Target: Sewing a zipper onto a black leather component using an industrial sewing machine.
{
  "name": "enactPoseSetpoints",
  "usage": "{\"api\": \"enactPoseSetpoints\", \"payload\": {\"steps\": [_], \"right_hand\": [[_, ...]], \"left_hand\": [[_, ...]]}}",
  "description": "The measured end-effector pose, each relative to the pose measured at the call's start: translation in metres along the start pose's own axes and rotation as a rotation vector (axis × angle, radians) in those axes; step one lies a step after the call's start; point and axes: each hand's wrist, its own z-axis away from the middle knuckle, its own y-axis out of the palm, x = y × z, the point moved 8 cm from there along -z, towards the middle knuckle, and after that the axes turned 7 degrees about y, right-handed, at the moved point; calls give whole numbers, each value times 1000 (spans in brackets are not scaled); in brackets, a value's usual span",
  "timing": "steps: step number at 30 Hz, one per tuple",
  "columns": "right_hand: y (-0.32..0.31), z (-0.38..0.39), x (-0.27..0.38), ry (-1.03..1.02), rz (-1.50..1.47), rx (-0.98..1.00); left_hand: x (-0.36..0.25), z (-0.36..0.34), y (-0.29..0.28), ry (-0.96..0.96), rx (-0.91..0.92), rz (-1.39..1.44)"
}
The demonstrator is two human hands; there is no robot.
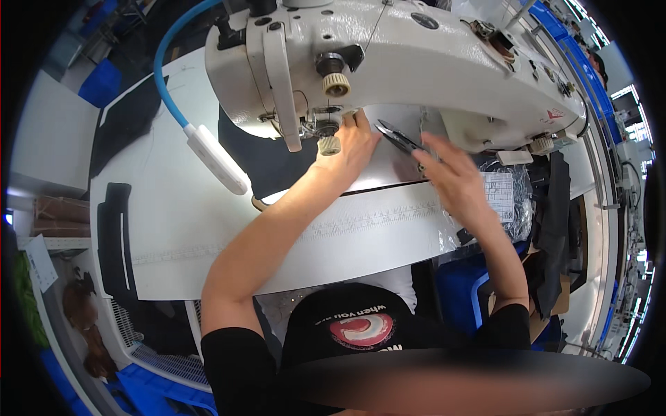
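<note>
A white sewing machine (395, 69) spans the upper view, with black fabric (267, 159) beside and under its needle end. My left hand (343, 152) reaches beneath the head at the fabric's right side, its fingertips partly hidden, so what they grip is unclear. Metal scissors (397, 137) lie slanted on the bed (374, 177) just right of it. My right hand (451, 180), a little blurred, hovers at the scissor handles with fingers apart; whether it touches them I cannot tell.
The white table (173, 263) bears a printed ruler, dark fabric pieces (114, 243) at left, and plastic wrap with a paper label (498, 197) at right. A blue cable with a white end piece (215, 159) hangs left. Blue bins (461, 298) stand below right; dark cloth (555, 229) drapes beside them.
</note>
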Motion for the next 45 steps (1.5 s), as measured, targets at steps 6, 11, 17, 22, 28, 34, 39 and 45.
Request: {"api": "enactPoseSetpoints", "payload": {"steps": [6, 11, 17, 22, 28, 34, 39, 45], "right_hand": [[80, -6, -72, 207, 312, -37], [79, -48, -96, 331, 343, -67], [81, -65, -90, 197, 159, -226], [80, -77, -94, 209, -28, -202], [55, -74, -60, 373, -168, 65], [79, -24, 3, 110, -24, 224], [34, -15, 17, 86, -10, 52], [-130, 26, -49, 55, 293, -578]], "left_hand": [[6, 67, -19, 56, -252, 473], [1, 93, -43, 143, -250, 435], [-1, 62, -35, 16, -187, 227], [-4, 55, -38, 43, -222, -15], [8, 75, -28, 115, 9, 250], [23, 148, -50, 124, -163, 537], [55, 153, -64, -63, -287, 460], [83, 125, -50, 137, -299, 162]]}}
